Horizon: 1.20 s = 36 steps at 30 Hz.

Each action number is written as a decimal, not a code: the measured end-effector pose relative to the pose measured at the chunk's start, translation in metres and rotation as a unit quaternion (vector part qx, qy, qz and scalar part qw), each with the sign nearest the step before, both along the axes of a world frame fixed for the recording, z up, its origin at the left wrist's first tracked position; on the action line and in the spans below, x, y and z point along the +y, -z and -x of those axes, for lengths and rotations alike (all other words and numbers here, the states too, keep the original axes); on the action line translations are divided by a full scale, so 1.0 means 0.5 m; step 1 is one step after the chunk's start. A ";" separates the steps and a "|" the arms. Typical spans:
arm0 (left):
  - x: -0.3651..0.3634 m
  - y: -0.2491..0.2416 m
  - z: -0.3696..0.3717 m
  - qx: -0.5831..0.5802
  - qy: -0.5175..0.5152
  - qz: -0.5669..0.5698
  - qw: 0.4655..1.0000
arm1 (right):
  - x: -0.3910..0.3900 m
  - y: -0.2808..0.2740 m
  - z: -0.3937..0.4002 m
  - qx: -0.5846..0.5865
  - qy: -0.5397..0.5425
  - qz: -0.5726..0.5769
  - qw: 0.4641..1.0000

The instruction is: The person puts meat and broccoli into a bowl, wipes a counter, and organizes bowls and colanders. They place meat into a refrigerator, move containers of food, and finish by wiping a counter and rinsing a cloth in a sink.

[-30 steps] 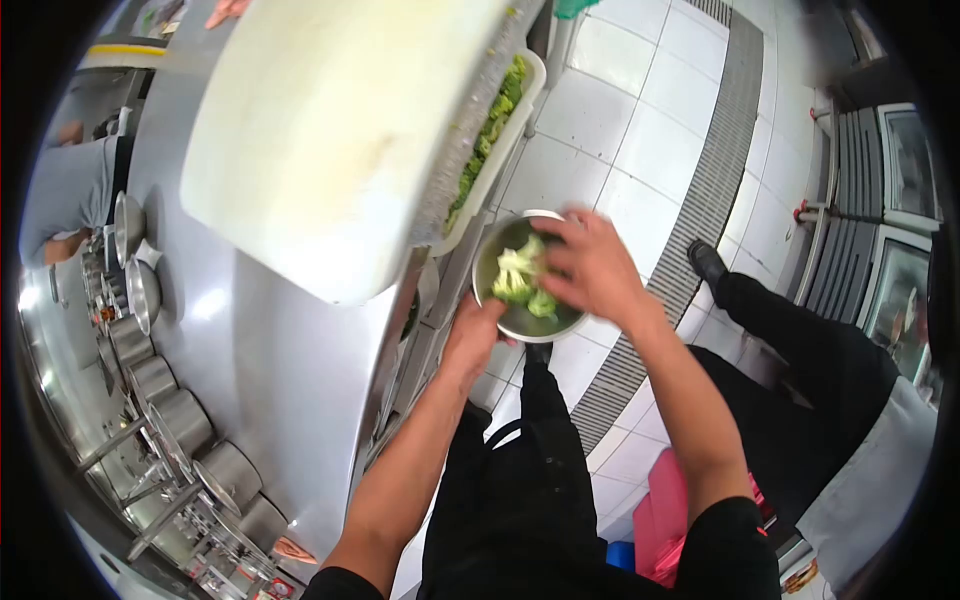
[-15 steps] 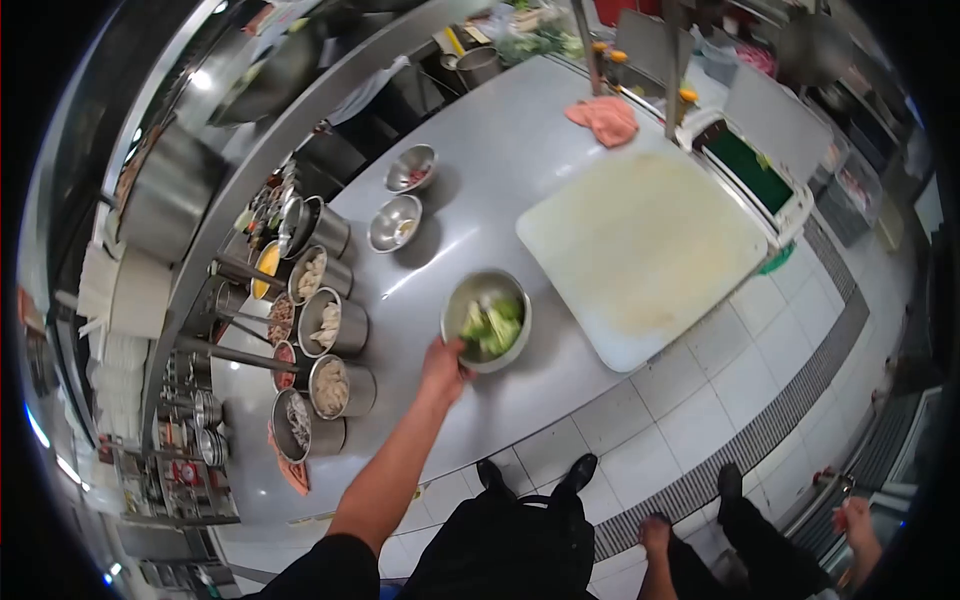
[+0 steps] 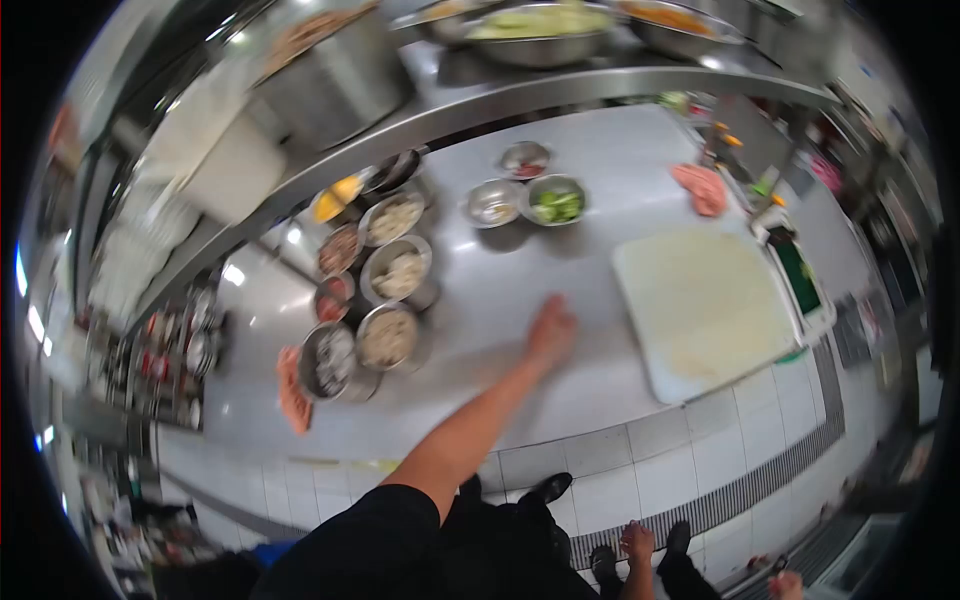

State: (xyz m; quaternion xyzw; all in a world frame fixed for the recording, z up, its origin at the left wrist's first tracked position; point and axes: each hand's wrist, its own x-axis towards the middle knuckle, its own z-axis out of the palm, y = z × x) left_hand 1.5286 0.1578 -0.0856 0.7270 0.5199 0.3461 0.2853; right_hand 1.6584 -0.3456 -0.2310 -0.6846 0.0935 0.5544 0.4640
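Observation:
My left hand (image 3: 553,332) reaches out over the bare steel counter (image 3: 490,385), open and empty, blurred by motion. Beyond its fingertips, apart from them, a metal bowl (image 3: 537,217) of cut green vegetable pieces (image 3: 557,207) stands on the counter. Close beside that bowl are two smaller steel bowls: one with a few pale bits (image 3: 493,203), the other with reddish bits (image 3: 526,160). What seems to be my right hand (image 3: 637,541) hangs low at my side, small and blurred, above the floor; whether its fingers are closed cannot be made out.
A large white cutting board (image 3: 705,310) lies on the right, with a pink cloth (image 3: 700,190) behind it. Several steel pots of ingredients (image 3: 388,337) crowd the left. A steel shelf (image 3: 480,105) crosses above the counter. Another person's hand (image 3: 786,585) shows at lower right.
The bowl of green vegetables has moved away from me to stand with the two small bowls. My left hand has let go of it and drawn back. The view has turned left.

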 end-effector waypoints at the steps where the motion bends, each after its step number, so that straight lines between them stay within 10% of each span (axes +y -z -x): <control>1: -0.076 0.007 0.031 0.087 0.074 -0.005 0.994 | 0.016 0.003 -0.005 -0.005 -0.033 0.006 0.999; 6: -0.383 -0.030 0.279 0.093 0.291 -0.032 0.952 | 0.118 -0.033 0.016 -0.054 -0.231 -0.039 0.971; 8: -0.429 -0.124 0.397 0.046 0.271 0.234 0.933 | 0.217 -0.109 0.053 -0.018 -0.383 -0.034 0.923; 14: -0.366 -0.108 0.917 0.043 -0.265 0.067 0.961 | 0.428 -0.265 0.272 -0.032 -0.540 -0.072 0.838; 19: -0.115 -0.160 1.230 0.243 -0.279 -0.145 0.918 | 0.414 -0.244 0.437 -0.217 -0.531 -0.106 0.813; 24: -0.214 -0.116 1.154 0.331 -0.154 -0.129 0.922 | 0.239 -0.226 0.535 -0.206 -0.484 -0.022 0.850; 26: -0.293 -0.056 1.102 0.297 -0.056 0.024 0.953 | 0.139 -0.216 0.554 -0.309 -0.531 -0.117 0.780; 27: -0.313 -0.065 1.052 0.210 -0.005 -0.114 0.971 | 0.093 -0.228 0.578 -0.159 -0.412 -0.008 0.897; 28: -0.324 -0.025 0.996 0.150 0.020 -0.186 0.971 | -0.011 -0.082 0.536 -0.161 -0.453 0.014 0.877; 31: -0.263 -0.123 0.781 0.032 0.093 -0.072 0.993 | 0.003 -0.243 0.651 -0.164 -0.356 0.066 0.918; 33: -0.253 -0.116 0.675 0.096 0.179 -0.086 0.975 | -0.040 -0.159 0.638 -0.219 -0.477 -0.018 0.851; 36: -0.243 -0.182 0.654 0.055 0.278 -0.185 0.941 | -0.005 -0.114 0.653 -0.183 -0.369 0.000 0.911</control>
